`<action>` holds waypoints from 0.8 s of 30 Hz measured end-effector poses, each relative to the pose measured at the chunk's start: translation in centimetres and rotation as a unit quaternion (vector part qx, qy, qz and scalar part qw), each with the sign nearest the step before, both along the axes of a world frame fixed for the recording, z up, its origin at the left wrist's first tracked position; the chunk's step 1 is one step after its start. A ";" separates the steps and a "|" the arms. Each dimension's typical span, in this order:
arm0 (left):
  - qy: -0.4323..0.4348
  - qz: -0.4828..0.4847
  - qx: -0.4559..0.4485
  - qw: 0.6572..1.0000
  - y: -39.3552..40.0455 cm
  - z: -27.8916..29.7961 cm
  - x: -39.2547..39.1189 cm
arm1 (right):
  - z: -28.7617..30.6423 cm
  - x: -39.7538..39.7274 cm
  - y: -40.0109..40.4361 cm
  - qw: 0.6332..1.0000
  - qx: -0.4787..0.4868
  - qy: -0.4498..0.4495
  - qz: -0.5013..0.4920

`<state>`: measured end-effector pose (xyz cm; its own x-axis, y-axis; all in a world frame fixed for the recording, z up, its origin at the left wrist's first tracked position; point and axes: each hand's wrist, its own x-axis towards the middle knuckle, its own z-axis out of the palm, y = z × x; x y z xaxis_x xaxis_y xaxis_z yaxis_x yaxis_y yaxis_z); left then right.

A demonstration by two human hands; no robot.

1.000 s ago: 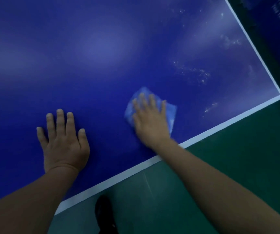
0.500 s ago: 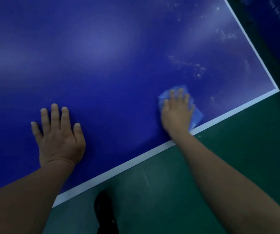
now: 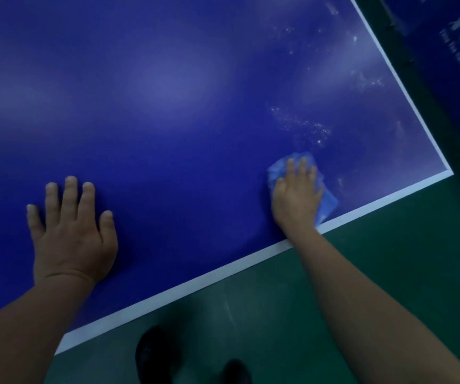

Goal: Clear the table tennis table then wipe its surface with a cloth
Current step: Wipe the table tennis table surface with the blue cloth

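**Cloth under the right hand near the table corner**

Head view: the right hand [image 3: 296,199] is pressing a light blue cloth [image 3: 327,202] flat against the blue table tennis table [image 3: 168,106] with straight fingers — just inside the white edge line [image 3: 195,284], near the right corner. The left hand [image 3: 71,231] is resting palm-down on the bare surface, fingers spread, holding nothing. Pale specks [image 3: 306,126] are lying just beyond the cloth — a dark shoe [image 3: 154,353] is showing on the green floor [image 3: 375,259].

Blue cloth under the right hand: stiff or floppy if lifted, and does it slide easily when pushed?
Probably floppy: the blue cloth lies crumpled and bunched under the right hand. Likely light, being thin where it pokes out. It should slide readily on the smooth, glossy table, though the speckled residue may add drag.
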<state>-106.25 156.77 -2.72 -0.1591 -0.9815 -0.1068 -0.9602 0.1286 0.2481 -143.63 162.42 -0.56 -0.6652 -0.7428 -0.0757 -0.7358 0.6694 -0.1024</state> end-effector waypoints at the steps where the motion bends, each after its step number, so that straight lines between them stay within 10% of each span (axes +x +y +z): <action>1: -0.005 0.002 -0.001 1.000 -0.2 -0.6 0.3 | -0.3 2.0 0.5 0.998 -0.001 0.004 0.061; 6: -0.002 0.020 0.009 1.000 -0.6 -3.2 1.1 | -0.5 2.1 4.5 0.942 0.045 -0.033 0.331; 14: 0.060 0.052 -0.041 0.996 7.7 2.9 -13.9 | 0.3 -12.6 2.2 0.999 0.007 -0.030 0.022; 20: 0.083 0.058 -0.027 0.995 11.0 3.9 -29.2 | -1.2 -10.4 5.7 0.908 0.005 -0.028 0.417; 24: 0.048 0.040 -0.008 0.998 11.4 2.5 -32.9 | -1.2 -26.9 4.5 0.973 0.011 0.012 0.232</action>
<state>-139.19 168.20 -0.20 -0.0879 -0.9929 -0.0798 -0.9394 0.0560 0.3382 -170.57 166.92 -1.81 -0.2600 -0.9620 -0.0835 -0.9613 0.2660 -0.0717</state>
